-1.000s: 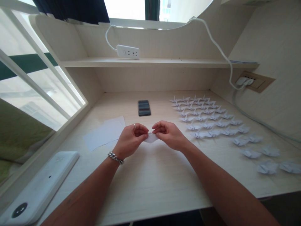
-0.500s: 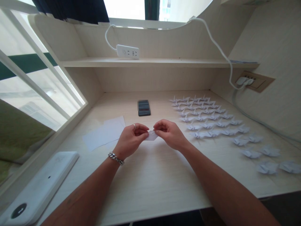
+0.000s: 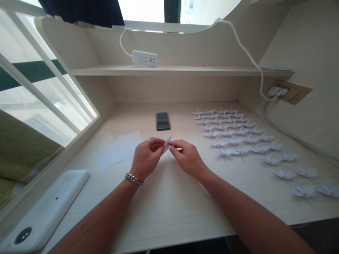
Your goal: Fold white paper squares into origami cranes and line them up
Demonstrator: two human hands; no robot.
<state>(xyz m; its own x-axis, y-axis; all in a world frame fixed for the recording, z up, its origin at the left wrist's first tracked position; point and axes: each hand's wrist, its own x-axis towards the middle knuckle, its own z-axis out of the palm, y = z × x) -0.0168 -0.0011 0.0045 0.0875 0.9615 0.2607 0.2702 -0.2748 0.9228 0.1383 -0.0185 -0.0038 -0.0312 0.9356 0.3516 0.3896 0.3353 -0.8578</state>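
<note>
A small folded piece of white paper [image 3: 167, 144] stands up on edge over the middle of the desk. My left hand [image 3: 149, 155], with a ring and a chain bracelet, pinches it between thumb and fingers. From the other side my right hand [image 3: 186, 155] has its index finger and thumb tips at the paper's right edge, the other fingers curled in. Left of my hands lie flat sheets of white paper [image 3: 119, 150]. Several rows of folded white paper cranes [image 3: 233, 132] fill the desk's right side, with looser folded pieces [image 3: 303, 189] nearer the front.
A dark phone [image 3: 162, 121] lies beyond my hands. At the left edge rests a long white device [image 3: 50, 208] with a round dark button. A power strip [image 3: 144, 58] sits on the shelf [image 3: 180, 70]; a white cable [image 3: 246, 51] runs to the wall socket [image 3: 290, 91].
The folded paper has turned from lying broad between both hands to standing narrow and upright in my left fingers. My right hand's fingers have shifted left and straightened a little.
</note>
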